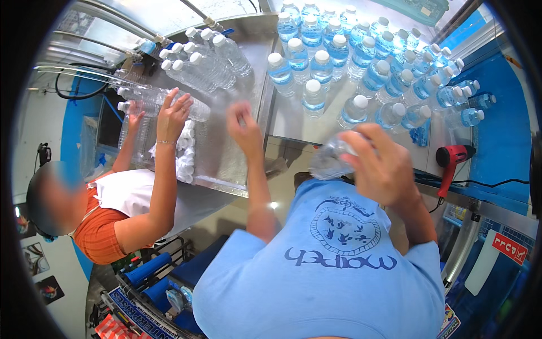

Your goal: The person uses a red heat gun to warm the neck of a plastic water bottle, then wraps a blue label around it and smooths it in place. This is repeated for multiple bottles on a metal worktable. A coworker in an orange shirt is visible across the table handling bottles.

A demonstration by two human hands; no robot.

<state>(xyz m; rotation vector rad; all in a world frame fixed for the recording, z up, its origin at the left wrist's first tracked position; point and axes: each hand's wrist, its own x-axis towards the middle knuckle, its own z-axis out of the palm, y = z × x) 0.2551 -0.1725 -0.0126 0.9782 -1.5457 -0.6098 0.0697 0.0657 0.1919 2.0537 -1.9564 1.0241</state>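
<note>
My right hand (377, 165) grips a clear plastic bottle (330, 159) tilted in front of my shirt, its base to the lower left. The fingers hide its upper end. Blurred by motion, my left hand (243, 123) is over the stainless steel work surface (222, 144) with fingers curled; nothing shows in it. Beyond that hand stands a group of capped clear bottles (203, 59) without labels. Many white-capped bottles with blue labels (313, 97) cover the white table (292, 120) ahead and to the right.
At left, a co-worker's hands (171, 110) touch clear bottles (197, 108) lying on their sides. Loose white caps (185, 159) are heaped below them. A red heat gun (451, 163) with a black cord rests at the right. Metal pipes (144, 36) extend over the left side.
</note>
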